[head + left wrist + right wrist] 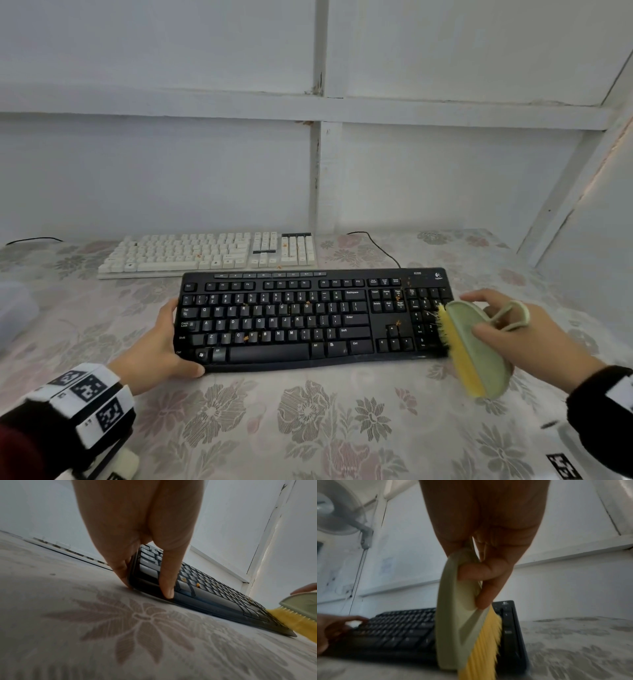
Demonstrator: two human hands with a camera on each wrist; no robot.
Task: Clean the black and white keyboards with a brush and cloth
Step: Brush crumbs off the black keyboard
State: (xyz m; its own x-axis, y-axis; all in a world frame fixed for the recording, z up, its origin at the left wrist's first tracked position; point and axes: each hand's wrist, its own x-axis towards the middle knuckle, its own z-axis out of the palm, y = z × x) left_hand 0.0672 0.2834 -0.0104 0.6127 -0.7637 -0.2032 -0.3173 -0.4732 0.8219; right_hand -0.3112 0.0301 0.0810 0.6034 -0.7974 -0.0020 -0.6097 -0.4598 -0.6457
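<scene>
Fingers: left hand (161, 346) clasps the black keyboard's left end, thumb on the near edge; right hand (517, 329) grips the brush.
Floral tablecloth (308, 421): covers the table.
Black keyboard (308, 318): near centre, orange crumbs on keys.
White keyboard (209, 255): just beyond, far left.
Brush (474, 349): green back, yellow bristles at the black keyboard's right end.

Black keyboard (308, 318): full-size, flat, orange crumbs scattered among keys. White keyboard (209, 253): flat, just behind the black keyboard, offset to its left, crumbs on keys. Brush (474, 349): pale green oval back, yellow bristles, tilted on edge at the black keyboard's right end.
</scene>
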